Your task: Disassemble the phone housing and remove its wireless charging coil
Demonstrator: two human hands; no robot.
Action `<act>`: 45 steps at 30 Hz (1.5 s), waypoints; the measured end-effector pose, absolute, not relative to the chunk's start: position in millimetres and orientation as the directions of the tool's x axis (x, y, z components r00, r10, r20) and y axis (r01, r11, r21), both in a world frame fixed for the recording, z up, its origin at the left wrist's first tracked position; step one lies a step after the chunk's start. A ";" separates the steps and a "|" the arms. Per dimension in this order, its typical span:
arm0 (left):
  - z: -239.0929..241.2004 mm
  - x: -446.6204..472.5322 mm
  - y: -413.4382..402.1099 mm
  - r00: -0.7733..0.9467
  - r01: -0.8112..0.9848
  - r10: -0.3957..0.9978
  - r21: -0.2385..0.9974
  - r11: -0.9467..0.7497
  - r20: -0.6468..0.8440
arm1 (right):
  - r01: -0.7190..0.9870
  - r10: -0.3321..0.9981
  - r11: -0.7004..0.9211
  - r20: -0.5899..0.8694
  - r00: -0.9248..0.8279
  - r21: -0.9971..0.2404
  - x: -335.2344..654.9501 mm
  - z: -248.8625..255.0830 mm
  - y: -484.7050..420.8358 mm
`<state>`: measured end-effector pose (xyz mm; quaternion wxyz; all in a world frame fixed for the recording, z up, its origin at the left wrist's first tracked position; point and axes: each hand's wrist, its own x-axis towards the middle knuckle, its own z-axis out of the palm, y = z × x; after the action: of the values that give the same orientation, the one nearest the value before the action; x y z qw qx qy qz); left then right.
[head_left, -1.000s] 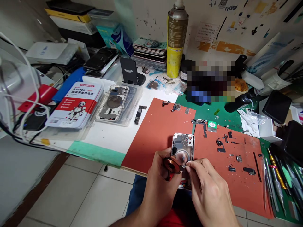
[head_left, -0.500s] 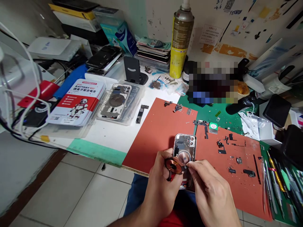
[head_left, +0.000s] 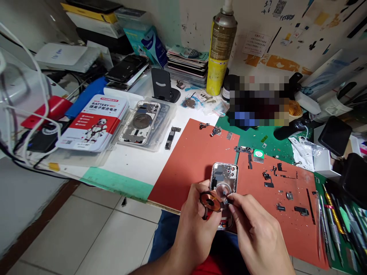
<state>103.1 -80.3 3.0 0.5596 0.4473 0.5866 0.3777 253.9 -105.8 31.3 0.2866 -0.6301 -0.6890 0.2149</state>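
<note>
An opened phone housing (head_left: 226,175) with a bare metal inside and a pale ring lies upright in front of me, over the mat's near edge. My left hand (head_left: 196,225) is closed round a round copper charging coil (head_left: 208,201), lifted and tilted at the housing's left side. Thumb and bent fingers hold the coil by its rim. Close to the coil, over the ring, my right hand (head_left: 255,225) pinches with thumb and forefinger. A small dark bit shows at its fingertips, too small to name. The housing's lower part is partly hidden by both hands.
Small phone parts (head_left: 269,179) are spread over the orange mat (head_left: 183,164). A logic board (head_left: 172,138), a second housing (head_left: 140,122) on a plastic tray and a battery box (head_left: 94,122) are to the left. Tweezers and screwdrivers (head_left: 332,214) line the right edge; a spray can (head_left: 221,53) stands behind.
My right fingertips have shifted slightly at the coil's edge, and a small dark bit now shows at them. My left hand keeps its hold on the coil.
</note>
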 end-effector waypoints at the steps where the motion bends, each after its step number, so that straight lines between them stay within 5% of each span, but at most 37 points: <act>1: 3.4 103.1 -79.9 0.027 0.097 0.947 0.943 0.318 -0.322 | 0.749 0.990 0.125 0.134 -0.049 -0.651 254.0 31.7 -105.3; 21: 6.6 104.2 -79.5 0.033 0.033 0.939 0.940 0.340 -0.341 | 0.856 0.984 0.137 0.170 -0.059 -0.499 243.9 24.6 -104.8; 45: -0.1 101.3 -83.5 0.030 0.036 0.949 0.949 0.313 -0.314 | 0.810 0.986 0.118 0.164 -0.027 -0.574 247.4 24.2 -102.8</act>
<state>101.3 -83.5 -0.1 0.5742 0.4304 0.5718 0.3976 247.4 -102.8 24.2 0.2687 -0.6436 -0.6977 0.1636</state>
